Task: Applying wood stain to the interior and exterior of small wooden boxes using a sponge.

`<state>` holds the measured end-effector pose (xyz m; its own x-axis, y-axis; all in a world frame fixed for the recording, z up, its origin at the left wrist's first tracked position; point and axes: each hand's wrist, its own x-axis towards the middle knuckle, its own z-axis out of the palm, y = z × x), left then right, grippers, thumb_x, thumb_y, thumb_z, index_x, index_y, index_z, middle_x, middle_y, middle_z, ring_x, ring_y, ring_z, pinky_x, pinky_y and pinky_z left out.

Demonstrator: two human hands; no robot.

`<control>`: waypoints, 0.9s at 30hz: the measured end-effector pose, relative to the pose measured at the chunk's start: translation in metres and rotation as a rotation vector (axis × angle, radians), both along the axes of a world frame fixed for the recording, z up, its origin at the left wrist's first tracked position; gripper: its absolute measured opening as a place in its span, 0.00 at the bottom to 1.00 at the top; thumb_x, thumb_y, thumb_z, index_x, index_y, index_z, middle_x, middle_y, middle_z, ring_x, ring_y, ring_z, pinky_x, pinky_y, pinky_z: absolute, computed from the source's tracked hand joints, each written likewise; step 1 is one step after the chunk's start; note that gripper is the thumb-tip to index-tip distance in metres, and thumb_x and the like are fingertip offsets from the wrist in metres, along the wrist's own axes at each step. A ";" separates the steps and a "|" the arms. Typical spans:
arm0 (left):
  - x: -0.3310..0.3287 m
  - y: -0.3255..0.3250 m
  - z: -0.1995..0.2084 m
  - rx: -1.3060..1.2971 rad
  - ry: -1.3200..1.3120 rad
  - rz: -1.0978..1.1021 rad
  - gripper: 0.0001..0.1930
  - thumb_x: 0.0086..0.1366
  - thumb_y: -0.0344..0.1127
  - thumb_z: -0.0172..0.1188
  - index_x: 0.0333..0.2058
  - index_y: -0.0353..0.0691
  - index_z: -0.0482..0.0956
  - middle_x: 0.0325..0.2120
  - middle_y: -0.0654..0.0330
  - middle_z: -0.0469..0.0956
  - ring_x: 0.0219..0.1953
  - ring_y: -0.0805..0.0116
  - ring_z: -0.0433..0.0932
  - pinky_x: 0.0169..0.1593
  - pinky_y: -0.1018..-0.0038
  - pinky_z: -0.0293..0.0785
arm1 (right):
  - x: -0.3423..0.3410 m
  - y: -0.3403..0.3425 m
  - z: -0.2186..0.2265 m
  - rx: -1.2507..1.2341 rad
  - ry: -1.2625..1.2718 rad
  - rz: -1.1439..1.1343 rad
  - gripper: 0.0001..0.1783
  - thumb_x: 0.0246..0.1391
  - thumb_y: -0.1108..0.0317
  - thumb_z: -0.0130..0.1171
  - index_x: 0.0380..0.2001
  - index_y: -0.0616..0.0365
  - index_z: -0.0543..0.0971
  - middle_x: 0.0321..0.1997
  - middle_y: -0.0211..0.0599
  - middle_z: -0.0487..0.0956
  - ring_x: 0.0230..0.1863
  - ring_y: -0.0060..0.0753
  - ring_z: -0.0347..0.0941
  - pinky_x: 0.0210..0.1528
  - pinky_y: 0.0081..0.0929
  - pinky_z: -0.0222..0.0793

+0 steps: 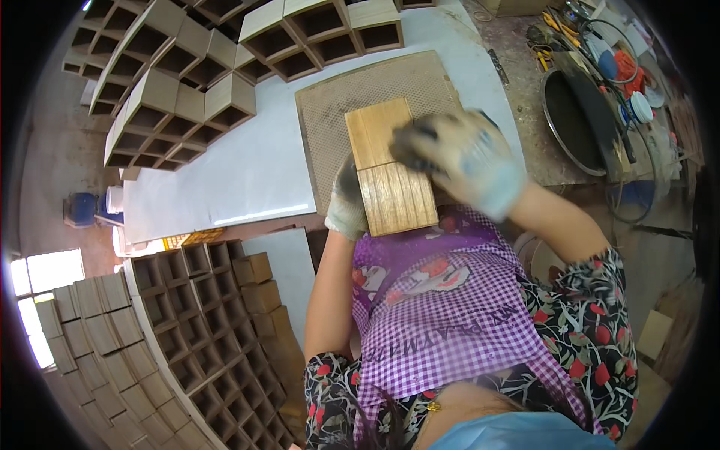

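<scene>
A wooden box (397,196) of light brown, grained wood is held tilted in front of my apron, with a seam across its visible face. My left hand (347,201), in a pale glove with dark-coated fingers, grips its left side from behind; most of those fingers are hidden. Over the upper right part of the box lies my right hand (457,154), gloved the same way and a little blurred. Its dark fingers are curled together against the wood, and whatever they may hold is hidden. Under the box, a brown textured mat (330,112) covers part of the table.
The pale table (255,180) carries stacked open wooden boxes (176,112) at the far left and back. More boxes (202,307) are piled at the near left. On the right, a worn bench (529,120) holds a round dark pan (566,120), cables and tools.
</scene>
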<state>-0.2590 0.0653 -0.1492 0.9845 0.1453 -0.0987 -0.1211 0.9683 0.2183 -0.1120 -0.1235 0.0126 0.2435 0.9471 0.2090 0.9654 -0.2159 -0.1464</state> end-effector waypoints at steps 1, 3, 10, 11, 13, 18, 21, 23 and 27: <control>0.005 -0.003 0.004 -0.002 -0.003 -0.023 0.30 0.69 0.53 0.53 0.62 0.40 0.66 0.56 0.55 0.73 0.57 0.58 0.73 0.61 0.59 0.72 | 0.020 0.013 -0.016 0.079 0.138 -0.129 0.29 0.48 0.68 0.65 0.56 0.47 0.75 0.51 0.42 0.76 0.49 0.48 0.75 0.52 0.41 0.71; 0.007 -0.007 0.024 -0.052 0.024 -0.030 0.30 0.70 0.53 0.52 0.62 0.39 0.66 0.55 0.54 0.74 0.56 0.57 0.75 0.59 0.60 0.74 | 0.052 0.042 -0.026 0.357 0.001 -0.142 0.21 0.54 0.65 0.59 0.53 0.48 0.77 0.44 0.39 0.79 0.44 0.45 0.78 0.50 0.40 0.74; -0.020 0.014 0.066 0.679 -0.289 0.176 0.31 0.72 0.47 0.51 0.67 0.35 0.59 0.62 0.53 0.68 0.61 0.60 0.71 0.62 0.64 0.72 | 0.088 0.056 0.016 0.408 0.254 -0.184 0.21 0.57 0.59 0.60 0.53 0.49 0.78 0.47 0.45 0.80 0.49 0.50 0.76 0.53 0.40 0.71; -0.019 0.012 0.094 0.576 -0.327 0.092 0.31 0.73 0.49 0.48 0.67 0.36 0.58 0.63 0.52 0.67 0.62 0.58 0.70 0.62 0.62 0.72 | 0.085 0.052 0.027 0.476 0.294 -0.177 0.20 0.57 0.56 0.59 0.51 0.49 0.79 0.46 0.45 0.81 0.47 0.50 0.77 0.52 0.40 0.72; 0.000 0.022 0.122 0.386 -0.369 -0.098 0.31 0.76 0.53 0.37 0.68 0.39 0.56 0.65 0.48 0.63 0.66 0.53 0.66 0.63 0.57 0.71 | 0.089 0.045 0.052 0.567 0.245 -0.027 0.21 0.55 0.57 0.62 0.52 0.50 0.79 0.47 0.43 0.80 0.47 0.47 0.78 0.50 0.38 0.74; 0.042 0.064 0.043 0.728 0.085 0.140 0.28 0.72 0.48 0.50 0.66 0.41 0.60 0.60 0.53 0.68 0.61 0.59 0.70 0.62 0.63 0.72 | 0.044 0.070 0.095 0.233 -0.038 0.091 0.20 0.47 0.66 0.66 0.46 0.52 0.80 0.42 0.40 0.79 0.46 0.45 0.77 0.52 0.39 0.72; 0.056 0.063 0.039 1.528 0.058 0.293 0.25 0.76 0.45 0.40 0.65 0.37 0.62 0.59 0.50 0.70 0.60 0.59 0.72 0.64 0.65 0.71 | 0.032 0.067 0.082 0.136 -0.047 0.271 0.19 0.45 0.66 0.65 0.44 0.48 0.80 0.45 0.36 0.79 0.47 0.43 0.76 0.53 0.39 0.71; 0.052 0.060 0.037 1.422 0.129 0.264 0.25 0.76 0.44 0.41 0.64 0.37 0.63 0.59 0.51 0.71 0.60 0.60 0.72 0.63 0.66 0.72 | 0.018 0.047 0.095 -0.020 -0.124 0.401 0.18 0.45 0.66 0.62 0.44 0.45 0.81 0.49 0.34 0.78 0.49 0.39 0.76 0.54 0.37 0.70; 0.047 0.062 0.038 1.227 0.236 0.192 0.24 0.75 0.43 0.44 0.64 0.37 0.63 0.59 0.52 0.71 0.59 0.61 0.73 0.62 0.68 0.73 | 0.013 0.037 0.102 -0.039 -0.180 0.523 0.19 0.46 0.66 0.59 0.45 0.43 0.80 0.49 0.32 0.78 0.48 0.35 0.76 0.53 0.36 0.70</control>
<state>-0.2123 0.1276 -0.1111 0.9143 0.4038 0.0315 -0.0721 0.0858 0.9937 -0.0993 -0.0861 0.1149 -0.2980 0.9400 0.1662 0.9543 0.2974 0.0292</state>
